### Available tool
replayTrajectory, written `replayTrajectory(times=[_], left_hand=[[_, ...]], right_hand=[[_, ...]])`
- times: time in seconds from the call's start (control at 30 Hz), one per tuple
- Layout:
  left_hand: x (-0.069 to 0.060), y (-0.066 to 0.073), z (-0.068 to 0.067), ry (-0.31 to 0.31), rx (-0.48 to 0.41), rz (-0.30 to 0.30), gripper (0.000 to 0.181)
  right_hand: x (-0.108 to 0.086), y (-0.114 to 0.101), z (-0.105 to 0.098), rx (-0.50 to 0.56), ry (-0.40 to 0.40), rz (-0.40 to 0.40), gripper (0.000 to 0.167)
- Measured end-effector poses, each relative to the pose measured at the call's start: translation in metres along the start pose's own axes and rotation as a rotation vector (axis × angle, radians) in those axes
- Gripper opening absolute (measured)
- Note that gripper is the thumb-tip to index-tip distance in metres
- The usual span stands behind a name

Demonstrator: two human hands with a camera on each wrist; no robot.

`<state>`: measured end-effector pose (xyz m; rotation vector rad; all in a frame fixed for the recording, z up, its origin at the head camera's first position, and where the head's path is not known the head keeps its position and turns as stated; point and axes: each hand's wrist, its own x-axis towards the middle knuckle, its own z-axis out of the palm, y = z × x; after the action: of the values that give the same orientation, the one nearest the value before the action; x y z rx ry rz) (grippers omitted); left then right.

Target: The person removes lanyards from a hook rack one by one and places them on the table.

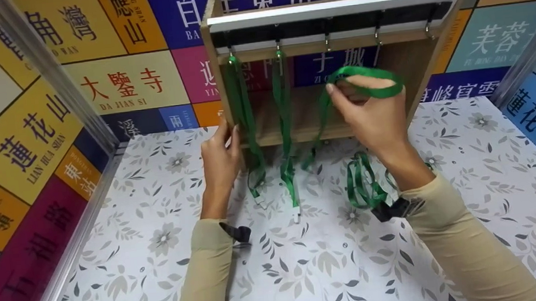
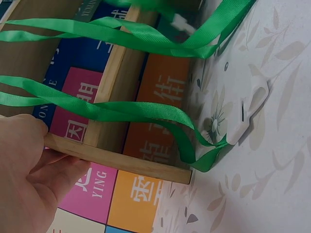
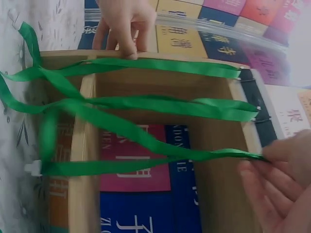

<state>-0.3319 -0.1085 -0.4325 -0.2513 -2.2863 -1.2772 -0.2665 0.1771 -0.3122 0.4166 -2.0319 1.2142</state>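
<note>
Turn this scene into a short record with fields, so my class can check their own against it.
Setting: wooden rack on a floral table, before a sign-covered wall
Hooks: five along the rack's top; in the head view, the two leftmost carry lanyards, three are bare
Hanging lanyards: two, green, with white end pieces
Left hand: grips the rack's left side
Right hand: holds up a third lanyard, off the hooks
Loose on table: more green ribbon; number of lanyards unclear

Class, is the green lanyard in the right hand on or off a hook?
Off: the right hand pinches the lanyard, which is visibly apart from every hook.
</note>
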Motion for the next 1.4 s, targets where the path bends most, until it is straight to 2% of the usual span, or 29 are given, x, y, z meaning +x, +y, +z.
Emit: replayTrajectory(times=[0.13,0.27,0.43,0.6,0.7,0.77,0.87,0.97,1.07,1.23,1.4], left_hand=[[0.000,0.000,0.000,-0.005,-0.005,-0.012,0.049],[-0.001,-0.001,0.000,-0.004,0.004,-0.019,0.050],[0.000,-0.001,0.000,-0.004,0.006,-0.026,0.048],[-0.001,0.001,0.000,-0.008,0.010,-0.042,0.049],[-0.001,0.001,0.000,-0.012,0.021,-0.044,0.051],[-0.001,0.002,0.000,-0.013,0.025,-0.046,0.052],[0.000,0.002,0.001,-0.014,0.018,-0.046,0.051],[-0.001,0.002,0.002,-0.019,0.007,-0.048,0.052],[-0.001,0.001,0.002,-0.016,0.002,-0.036,0.050],[-0.001,0.001,0.001,-0.016,-0.007,-0.038,0.049],[0.000,0.000,0.000,-0.020,-0.008,-0.046,0.052]], right_hand=[[-0.017,0.001,-0.011,-0.153,-0.212,0.097,0.015],[-0.029,0.002,-0.021,-0.257,-0.435,0.146,0.013],[-0.035,0.005,-0.029,-0.301,-0.742,0.237,0.010],[-0.040,0.020,-0.023,-0.377,-1.010,0.307,0.014],[-0.043,0.035,-0.014,-0.349,-1.160,0.349,0.016],[-0.045,0.048,-0.009,-0.322,-1.216,0.367,0.015],[-0.050,0.065,-0.002,-0.299,-1.180,0.428,0.016],[-0.057,0.080,0.006,-0.271,-1.062,0.501,0.017],[-0.064,0.091,0.013,-0.182,-0.938,0.592,0.021],[-0.075,0.104,0.019,-0.195,-0.788,0.586,0.027],[-0.085,0.103,0.018,-0.202,-0.771,0.578,0.023]])
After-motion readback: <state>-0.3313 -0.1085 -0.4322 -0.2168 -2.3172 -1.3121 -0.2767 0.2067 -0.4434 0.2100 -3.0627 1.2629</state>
